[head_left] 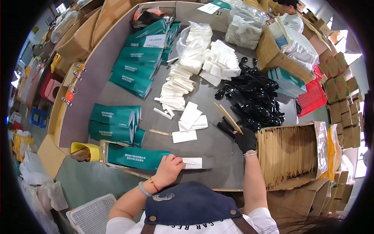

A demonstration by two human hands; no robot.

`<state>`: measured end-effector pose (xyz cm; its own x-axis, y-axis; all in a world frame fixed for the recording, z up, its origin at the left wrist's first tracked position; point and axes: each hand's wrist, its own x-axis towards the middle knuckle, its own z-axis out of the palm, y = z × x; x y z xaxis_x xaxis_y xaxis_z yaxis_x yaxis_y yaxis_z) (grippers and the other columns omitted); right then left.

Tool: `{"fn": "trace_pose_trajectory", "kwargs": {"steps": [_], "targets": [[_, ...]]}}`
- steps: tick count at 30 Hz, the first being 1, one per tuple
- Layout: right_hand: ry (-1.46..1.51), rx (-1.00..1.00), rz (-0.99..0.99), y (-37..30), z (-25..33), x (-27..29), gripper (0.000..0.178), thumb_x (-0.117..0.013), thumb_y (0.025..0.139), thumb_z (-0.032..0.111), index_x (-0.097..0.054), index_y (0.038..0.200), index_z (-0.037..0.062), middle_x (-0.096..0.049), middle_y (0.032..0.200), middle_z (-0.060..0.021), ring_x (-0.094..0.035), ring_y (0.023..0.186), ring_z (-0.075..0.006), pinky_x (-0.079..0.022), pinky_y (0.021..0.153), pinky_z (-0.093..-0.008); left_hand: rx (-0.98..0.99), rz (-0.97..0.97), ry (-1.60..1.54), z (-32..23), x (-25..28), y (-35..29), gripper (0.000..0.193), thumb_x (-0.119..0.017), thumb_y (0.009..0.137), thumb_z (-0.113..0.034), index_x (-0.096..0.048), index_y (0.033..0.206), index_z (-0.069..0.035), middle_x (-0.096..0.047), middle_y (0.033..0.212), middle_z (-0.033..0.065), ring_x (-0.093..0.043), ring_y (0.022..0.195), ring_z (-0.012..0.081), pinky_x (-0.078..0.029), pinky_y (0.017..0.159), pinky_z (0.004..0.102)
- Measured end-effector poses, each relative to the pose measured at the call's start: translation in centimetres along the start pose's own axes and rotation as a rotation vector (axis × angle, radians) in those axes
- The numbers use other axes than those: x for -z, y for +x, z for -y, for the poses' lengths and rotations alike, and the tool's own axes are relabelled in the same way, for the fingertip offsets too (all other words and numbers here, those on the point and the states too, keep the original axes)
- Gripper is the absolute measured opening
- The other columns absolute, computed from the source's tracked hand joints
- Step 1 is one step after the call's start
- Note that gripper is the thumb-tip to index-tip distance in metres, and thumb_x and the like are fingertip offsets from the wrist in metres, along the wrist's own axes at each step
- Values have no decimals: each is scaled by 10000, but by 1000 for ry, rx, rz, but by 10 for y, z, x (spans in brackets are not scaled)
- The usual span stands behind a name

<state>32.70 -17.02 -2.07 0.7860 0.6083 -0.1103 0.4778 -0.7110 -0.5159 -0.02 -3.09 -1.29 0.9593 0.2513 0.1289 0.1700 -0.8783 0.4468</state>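
Note:
My left hand (pixel 170 170) is bare, its bent fingers closed on the mouth of a green paper sleeve (pixel 136 156) lying at the table's near edge. A folded white napkin (pixel 193 163) pokes out of that mouth, against my fingertips. My right hand (pixel 245 140), in a black glove, grips a pair of wooden chopsticks (pixel 230 117) pointing up and left. Black plastic spoons (pixel 223 128) lie against its fingers; whether it holds any is hidden. Right of this hand, a carton of wooden chopsticks (pixel 288 156) lies with its open side up.
Green sleeves (pixel 111 117) are stacked at left, more (pixel 136 72) behind. White napkins (pixel 175 87) spread over the middle, a few loose (pixel 191 121) nearer me. A heap of black spoons (pixel 253 97) lies at right, near a red basket (pixel 313 97). A yellow container (pixel 86 152) stands at the left edge.

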Motion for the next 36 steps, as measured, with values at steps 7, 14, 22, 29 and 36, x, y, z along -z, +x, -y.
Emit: {"fn": "trace_pose_trajectory", "kwargs": {"steps": [7,14,22,29,36], "targets": [[-89,514,11,-50,47,8,165,-670,792,199,-696,943,139,-623,872,-90,-625,826,-297,-505,708,-421,-9,64,121,-10,13,-21,252,-601,792,-123,-675,1030,-84,-616,1114,-24,-540,928,194,-404,822,345],[-17,530,324,-104,81,-58,178,-703,792,281,-710,943,187,-605,785,-64,-632,744,-277,-490,628,-408,-70,-1,211,-3,18,-25,288,-653,773,-150,-669,1056,-96,-613,1145,-27,-530,1013,222,-404,862,368],[-218,671,297,-119,41,-28,357,-684,821,251,-660,1176,267,-643,876,-54,-619,770,-262,-502,629,-392,155,16,41,28,44,-30,732,-849,590,-242,-548,1232,-59,-478,1296,122,-428,1178,364,-340,1042,498],[212,761,349,-125,90,-68,397,-688,801,116,-634,1194,134,-653,984,-130,-646,896,-293,-533,763,-386,100,39,-29,9,23,-4,756,-856,566,-237,-545,1231,-56,-488,1267,93,-446,1156,325,-343,1030,475],[385,245,326,-131,61,-75,114,-731,746,147,-654,775,67,-638,924,-151,-621,819,-338,-502,715,-394,74,79,33,7,19,5,752,-842,575,-214,-536,1248,-73,-506,1221,77,-466,1122,295,-375,960,437]]}}
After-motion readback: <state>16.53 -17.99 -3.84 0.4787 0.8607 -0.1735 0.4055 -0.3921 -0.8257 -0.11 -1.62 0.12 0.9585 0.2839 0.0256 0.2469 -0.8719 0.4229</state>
